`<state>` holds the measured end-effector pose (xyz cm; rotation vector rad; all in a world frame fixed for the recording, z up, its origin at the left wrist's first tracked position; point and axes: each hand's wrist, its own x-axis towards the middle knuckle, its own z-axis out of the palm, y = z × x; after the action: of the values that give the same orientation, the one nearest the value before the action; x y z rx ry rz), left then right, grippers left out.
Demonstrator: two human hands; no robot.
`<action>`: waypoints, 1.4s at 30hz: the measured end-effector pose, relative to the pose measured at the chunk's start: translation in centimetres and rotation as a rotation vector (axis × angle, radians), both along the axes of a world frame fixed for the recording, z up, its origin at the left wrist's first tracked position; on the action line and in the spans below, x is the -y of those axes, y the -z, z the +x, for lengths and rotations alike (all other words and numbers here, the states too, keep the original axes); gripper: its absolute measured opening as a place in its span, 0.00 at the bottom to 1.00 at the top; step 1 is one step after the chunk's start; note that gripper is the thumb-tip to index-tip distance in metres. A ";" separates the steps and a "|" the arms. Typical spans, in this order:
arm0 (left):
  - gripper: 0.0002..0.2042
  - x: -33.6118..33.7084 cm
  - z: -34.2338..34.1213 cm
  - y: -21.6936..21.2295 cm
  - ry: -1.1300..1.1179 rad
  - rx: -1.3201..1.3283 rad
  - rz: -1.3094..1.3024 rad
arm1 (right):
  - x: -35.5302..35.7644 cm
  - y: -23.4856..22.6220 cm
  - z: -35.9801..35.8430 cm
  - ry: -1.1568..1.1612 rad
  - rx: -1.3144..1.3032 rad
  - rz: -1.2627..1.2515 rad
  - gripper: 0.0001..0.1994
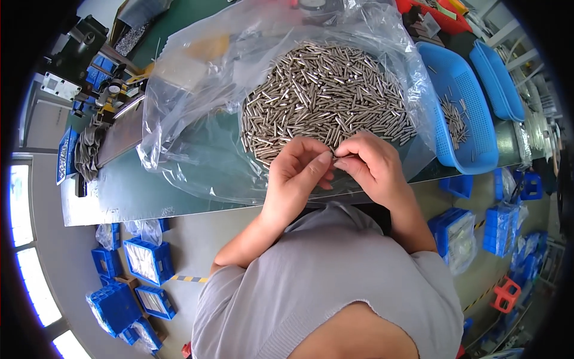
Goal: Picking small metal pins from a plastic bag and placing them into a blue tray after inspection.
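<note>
A broad heap of small metal pins (329,90) lies spread on a sheet of clear plastic (197,125) on the green table. Just over the heap's near edge, my left hand (299,170) and my right hand (373,167) meet fingertip to fingertip. Between thumb and forefinger of each hand is a tiny dark metal pin (333,155), mostly covered by the fingers. Both hands are closed in a pinch, and the left one's other fingers curl in loosely. Beside the heap on the right, a blue plastic basket (478,143) holds some similar pins.
A second blue basket (499,84) and a red bin (445,21) stand at the far right. On the left are a dark bench machine (84,45) and a small blue tray (67,155). Blue crates (149,260) sit on the floor, near a red stool (507,294).
</note>
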<state>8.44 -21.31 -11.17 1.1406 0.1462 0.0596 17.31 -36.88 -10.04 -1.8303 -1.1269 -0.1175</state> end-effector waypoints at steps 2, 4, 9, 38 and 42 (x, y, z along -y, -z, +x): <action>0.05 0.1 0.5 -0.1 0.050 0.001 -0.074 | 0.5 -0.7 0.0 -0.043 -0.030 0.021 0.09; 0.04 0.1 1.2 -0.1 0.146 -0.016 -0.216 | 0.8 -1.0 0.3 -0.050 0.021 0.035 0.10; 0.03 0.0 2.0 0.5 0.202 -0.005 -0.292 | 1.2 -1.4 1.1 -0.054 -0.055 0.045 0.12; 0.05 1.0 3.0 -0.7 0.088 0.045 -0.233 | 1.4 -1.2 0.7 0.053 -0.237 0.250 0.05; 0.05 1.3 2.9 -0.7 0.100 0.056 -0.231 | 1.9 -1.1 0.4 0.035 -0.299 0.250 0.05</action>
<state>11.31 -22.58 -10.43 0.9133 0.0444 -0.0146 17.73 -38.78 -8.92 -1.5830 -0.8317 -0.0036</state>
